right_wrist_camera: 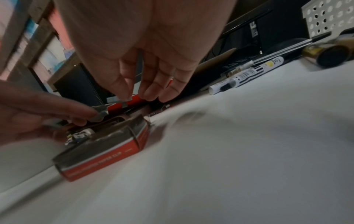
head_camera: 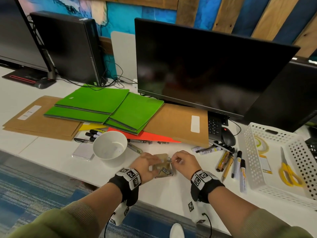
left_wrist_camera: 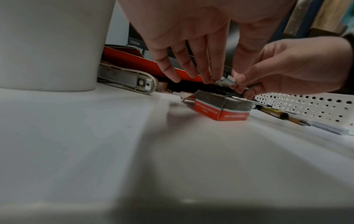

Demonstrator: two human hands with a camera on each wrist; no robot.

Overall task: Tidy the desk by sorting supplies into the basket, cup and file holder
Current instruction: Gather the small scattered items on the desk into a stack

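A small open box of binder clips (head_camera: 163,170), red-sided with a brown inside, lies on the white desk near its front edge. Both hands are over it. My left hand (head_camera: 151,163) pinches a silver clip (left_wrist_camera: 226,80) between thumb and fingers just above the box (left_wrist_camera: 222,109). My right hand (head_camera: 177,159) pinches a metal clip part (right_wrist_camera: 118,99) at its fingertips; I cannot tell whether both hold one clip. The white cup (head_camera: 109,146) stands left of the hands. At the right is the white perforated basket (head_camera: 253,152).
Several markers and pens (head_camera: 236,165) lie between the box and the basket, which holds yellow scissors (head_camera: 288,172) and tape (head_camera: 260,143). Green notebooks (head_camera: 103,107) and brown folders are stacked behind the cup, a stapler (left_wrist_camera: 126,78) beside it. A monitor (head_camera: 205,66) stands behind.
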